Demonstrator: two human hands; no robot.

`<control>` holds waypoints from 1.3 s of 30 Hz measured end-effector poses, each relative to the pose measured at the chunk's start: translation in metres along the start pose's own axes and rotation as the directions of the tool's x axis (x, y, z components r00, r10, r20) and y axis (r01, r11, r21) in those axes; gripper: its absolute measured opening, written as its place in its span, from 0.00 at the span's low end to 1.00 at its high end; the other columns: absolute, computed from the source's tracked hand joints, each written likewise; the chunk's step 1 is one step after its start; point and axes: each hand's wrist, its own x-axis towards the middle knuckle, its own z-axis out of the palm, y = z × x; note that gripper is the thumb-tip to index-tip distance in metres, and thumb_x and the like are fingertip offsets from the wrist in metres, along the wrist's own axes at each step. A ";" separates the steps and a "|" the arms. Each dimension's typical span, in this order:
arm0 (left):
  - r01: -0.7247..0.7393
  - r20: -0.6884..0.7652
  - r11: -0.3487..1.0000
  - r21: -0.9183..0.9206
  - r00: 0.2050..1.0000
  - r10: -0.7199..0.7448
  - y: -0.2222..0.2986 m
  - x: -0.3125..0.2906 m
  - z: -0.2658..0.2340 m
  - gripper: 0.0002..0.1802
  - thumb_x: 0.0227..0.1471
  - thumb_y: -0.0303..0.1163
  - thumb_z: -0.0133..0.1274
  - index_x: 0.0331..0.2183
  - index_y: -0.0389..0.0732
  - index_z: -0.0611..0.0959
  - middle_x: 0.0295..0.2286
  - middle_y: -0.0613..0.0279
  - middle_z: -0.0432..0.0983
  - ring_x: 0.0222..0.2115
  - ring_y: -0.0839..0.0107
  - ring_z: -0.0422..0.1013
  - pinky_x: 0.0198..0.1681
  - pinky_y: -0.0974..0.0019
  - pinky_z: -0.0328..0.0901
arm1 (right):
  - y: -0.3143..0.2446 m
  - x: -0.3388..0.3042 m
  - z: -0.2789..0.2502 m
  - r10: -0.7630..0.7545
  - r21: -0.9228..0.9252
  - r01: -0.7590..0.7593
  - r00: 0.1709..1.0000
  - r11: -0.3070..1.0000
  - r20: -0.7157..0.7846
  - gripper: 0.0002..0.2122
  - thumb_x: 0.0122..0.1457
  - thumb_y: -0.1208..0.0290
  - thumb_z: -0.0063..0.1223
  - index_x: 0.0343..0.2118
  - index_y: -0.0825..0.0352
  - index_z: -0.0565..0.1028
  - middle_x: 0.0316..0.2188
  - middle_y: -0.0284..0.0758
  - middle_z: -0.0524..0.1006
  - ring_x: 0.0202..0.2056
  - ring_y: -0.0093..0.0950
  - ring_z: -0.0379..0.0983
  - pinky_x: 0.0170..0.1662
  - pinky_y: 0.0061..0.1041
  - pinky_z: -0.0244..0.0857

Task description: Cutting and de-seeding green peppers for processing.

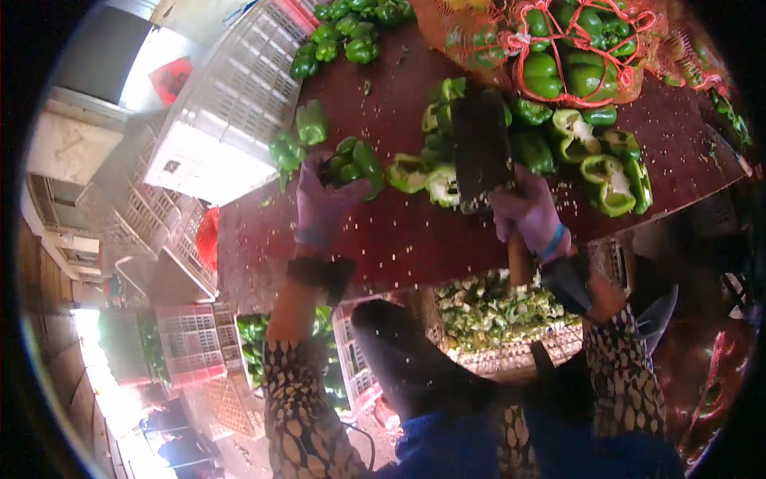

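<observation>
My left hand [323,198], in a thin purple glove, is closed round a green bell pepper [363,166] low over the dark red table [343,239]. My right hand [528,211], gloved alike, grips a cleaver [481,144] by its wooden handle. The cleaver's broad dark blade points away from me and hides part of the peppers behind it. Left of the blade is a cut pepper half [408,173] with its pale inside showing. Opened pepper pieces [608,184] lie to the right. Another whole pepper [312,122] rests just beyond my left hand.
Net bags of peppers [570,56] with red string stand at the far right. Several whole peppers [361,48] lie at the far left, beside a white crate [231,88]. Below the table's near edge is a crate of pepper scraps [503,315]. Pale seeds dot the table.
</observation>
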 end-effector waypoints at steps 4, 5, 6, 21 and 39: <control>0.062 -0.065 0.997 -0.044 0.996 -0.065 0.017 -0.063 0.005 0.35 0.30 0.25 0.71 0.43 0.36 0.71 0.36 0.60 0.72 0.39 0.72 0.70 0.41 0.68 0.69 | -0.013 -0.010 0.003 -0.034 -0.154 0.042 0.998 0.987 0.055 0.10 0.52 0.77 0.53 0.38 0.71 0.71 0.20 0.29 0.71 0.13 0.21 0.64 0.15 0.22 0.59; 0.055 -0.077 0.998 0.010 0.996 -0.054 0.022 -0.070 0.011 0.35 0.30 0.25 0.71 0.43 0.36 0.71 0.37 0.60 0.72 0.39 0.72 0.70 0.41 0.68 0.69 | -0.023 -0.018 0.005 -0.104 -0.240 0.120 0.992 0.963 0.078 0.11 0.52 0.76 0.53 0.38 0.71 0.71 0.21 0.31 0.72 0.15 0.24 0.66 0.17 0.25 0.61; 0.056 -0.105 0.996 0.074 0.993 -0.048 0.025 -0.079 0.008 0.35 0.30 0.26 0.71 0.43 0.36 0.72 0.37 0.60 0.72 0.39 0.72 0.70 0.41 0.68 0.69 | -0.031 -0.027 0.017 -0.161 -0.313 0.193 0.979 0.930 0.123 0.11 0.52 0.76 0.53 0.39 0.71 0.71 0.22 0.33 0.73 0.17 0.27 0.68 0.19 0.28 0.63; -0.159 -0.167 0.971 0.180 0.968 0.190 -0.006 -0.092 0.001 0.39 0.25 0.38 0.75 0.41 0.37 0.75 0.38 0.59 0.73 0.39 0.68 0.71 0.40 0.64 0.70 | -0.035 -0.065 0.097 -0.059 -0.813 0.574 0.819 0.097 0.571 0.15 0.47 0.76 0.50 0.39 0.74 0.64 0.28 0.51 0.75 0.33 0.49 0.75 0.37 0.42 0.68; -0.156 -0.288 0.987 0.049 0.943 0.164 -0.028 -0.107 0.000 0.29 0.34 0.29 0.68 0.39 0.39 0.72 0.35 0.62 0.73 0.34 0.74 0.71 0.38 0.68 0.70 | -0.005 -0.023 0.149 0.106 -0.837 0.544 0.830 0.065 0.548 0.14 0.48 0.72 0.48 0.34 0.78 0.74 0.32 0.55 0.77 0.36 0.49 0.76 0.42 0.40 0.70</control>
